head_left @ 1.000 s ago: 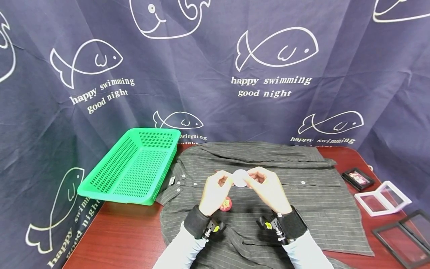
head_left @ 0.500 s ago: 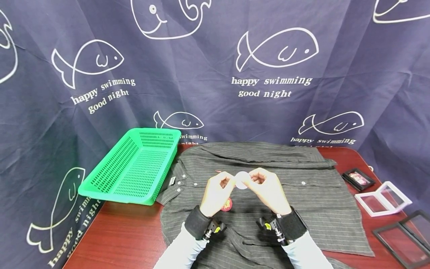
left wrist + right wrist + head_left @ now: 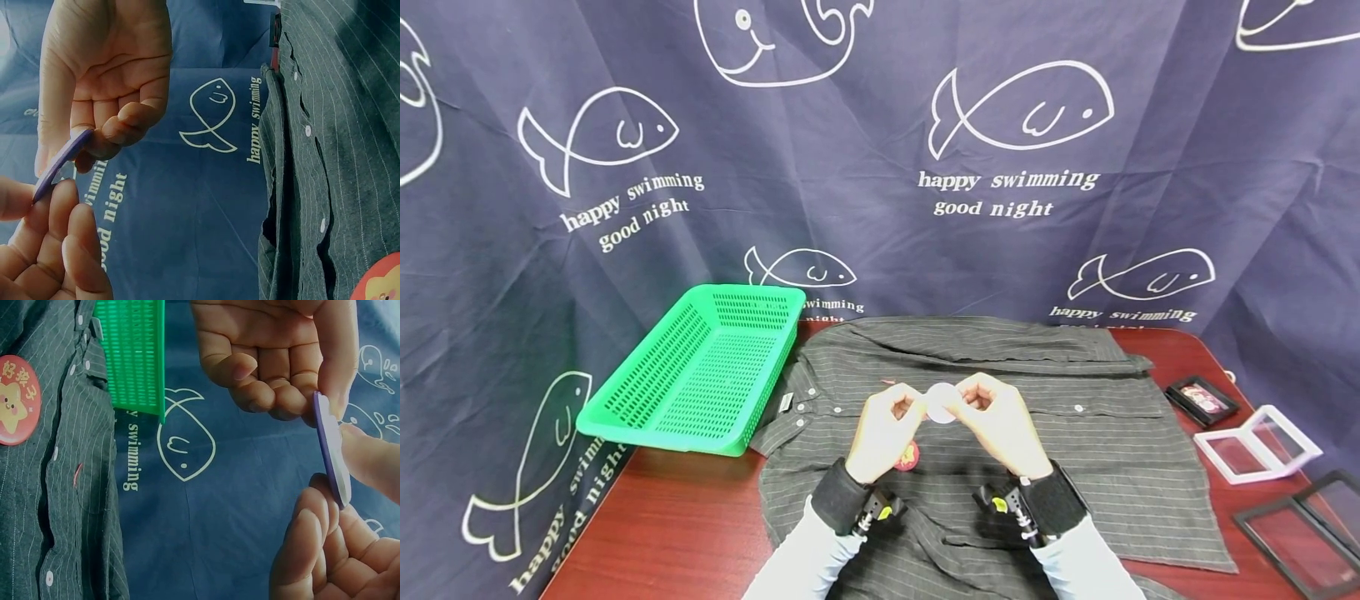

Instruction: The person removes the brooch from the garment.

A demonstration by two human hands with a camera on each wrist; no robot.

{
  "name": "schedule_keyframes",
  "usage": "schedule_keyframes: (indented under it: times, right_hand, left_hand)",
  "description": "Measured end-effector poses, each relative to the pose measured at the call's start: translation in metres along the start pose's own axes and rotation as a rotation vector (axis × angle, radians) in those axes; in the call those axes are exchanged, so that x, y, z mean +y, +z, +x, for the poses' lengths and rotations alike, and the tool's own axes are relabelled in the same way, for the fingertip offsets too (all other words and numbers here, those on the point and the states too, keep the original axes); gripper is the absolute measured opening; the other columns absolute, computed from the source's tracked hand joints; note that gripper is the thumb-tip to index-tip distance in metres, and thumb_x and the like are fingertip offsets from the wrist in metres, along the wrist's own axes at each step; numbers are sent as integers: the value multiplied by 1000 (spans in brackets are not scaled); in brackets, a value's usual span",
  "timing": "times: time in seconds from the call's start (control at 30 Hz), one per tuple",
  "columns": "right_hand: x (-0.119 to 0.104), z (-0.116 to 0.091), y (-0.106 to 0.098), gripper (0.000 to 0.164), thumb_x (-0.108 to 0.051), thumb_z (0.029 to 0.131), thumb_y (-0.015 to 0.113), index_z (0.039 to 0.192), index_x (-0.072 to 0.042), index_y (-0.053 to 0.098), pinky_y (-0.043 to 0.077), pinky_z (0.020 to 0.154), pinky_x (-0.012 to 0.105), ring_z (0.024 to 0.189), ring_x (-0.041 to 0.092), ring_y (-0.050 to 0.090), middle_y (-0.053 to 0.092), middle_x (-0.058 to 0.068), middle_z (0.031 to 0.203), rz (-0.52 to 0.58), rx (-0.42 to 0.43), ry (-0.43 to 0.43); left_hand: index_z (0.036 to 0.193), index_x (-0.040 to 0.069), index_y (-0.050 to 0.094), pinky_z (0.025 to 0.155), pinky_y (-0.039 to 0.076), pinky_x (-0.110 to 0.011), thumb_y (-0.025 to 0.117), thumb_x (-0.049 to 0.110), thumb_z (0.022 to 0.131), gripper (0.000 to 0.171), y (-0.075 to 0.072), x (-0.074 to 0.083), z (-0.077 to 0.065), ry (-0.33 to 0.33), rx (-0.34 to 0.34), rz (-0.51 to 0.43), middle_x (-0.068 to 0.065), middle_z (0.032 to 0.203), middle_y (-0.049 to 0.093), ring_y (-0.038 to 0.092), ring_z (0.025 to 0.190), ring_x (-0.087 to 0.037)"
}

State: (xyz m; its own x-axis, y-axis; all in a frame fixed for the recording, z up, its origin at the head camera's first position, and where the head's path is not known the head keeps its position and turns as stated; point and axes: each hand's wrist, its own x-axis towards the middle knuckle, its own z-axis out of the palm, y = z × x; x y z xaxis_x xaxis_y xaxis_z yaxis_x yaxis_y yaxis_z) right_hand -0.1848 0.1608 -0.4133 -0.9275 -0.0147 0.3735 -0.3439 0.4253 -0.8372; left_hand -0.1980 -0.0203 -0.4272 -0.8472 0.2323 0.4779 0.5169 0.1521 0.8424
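Note:
Both hands hold one thin round disc (image 3: 942, 403), white on the face towards the head camera and purple on its other side and edge. My left hand (image 3: 886, 432) pinches its left edge between thumb and fingers. The right hand (image 3: 1002, 423) pinches the right edge, thumb over the white face. Seen edge-on in the right wrist view, the disc (image 3: 331, 450) is held above the shirt. A dark striped button shirt (image 3: 1105, 467) lies spread below. On it sits a round red badge (image 3: 907, 456) with a yellow star, partly hidden by my left hand.
A green plastic basket (image 3: 743, 417) stands at the left of the red-brown table (image 3: 692, 521). To the right lie a black-framed case (image 3: 1202, 398), an open white frame (image 3: 1258, 444) and an open black frame (image 3: 1300, 533). A fish-print curtain (image 3: 865, 183) hangs behind.
Since a second ago both hands keep their pinch on the disc. The disc and left hand have shifted slightly right, covering more of the red badge.

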Motion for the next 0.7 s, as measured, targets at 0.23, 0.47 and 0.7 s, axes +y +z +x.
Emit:
schedule_keyframes:
  times: [0.23, 0.47, 0.7]
  right_hand:
    - [0, 0, 0, 12, -12, 83, 77, 83, -5, 66, 44, 56, 21, 59, 2, 52, 62, 1, 69, -4, 2, -18]
    - [2, 0, 1, 12, -11, 83, 76, 82, -5, 65, 43, 55, 21, 58, 2, 51, 61, 2, 68, 2, 10, -30]
    - [1, 0, 2, 14, -12, 81, 78, 82, -5, 66, 43, 55, 20, 58, 2, 52, 61, 2, 68, 40, 17, 7]
  left_hand:
    - [87, -3, 69, 58, 44, -18, 63, 7, 93, 12, 0, 2, 0, -16, -12, 0, -24, 74, 68, 51, 60, 3]
    - [85, -1, 69, 54, 43, -20, 64, 9, 92, 13, 1, -1, -1, -14, -12, 39, -18, 70, 68, 49, 56, 3]
    - [85, -1, 69, 52, 43, -18, 63, 8, 92, 13, 1, -2, -1, 16, -12, 29, -17, 71, 68, 50, 56, 4]
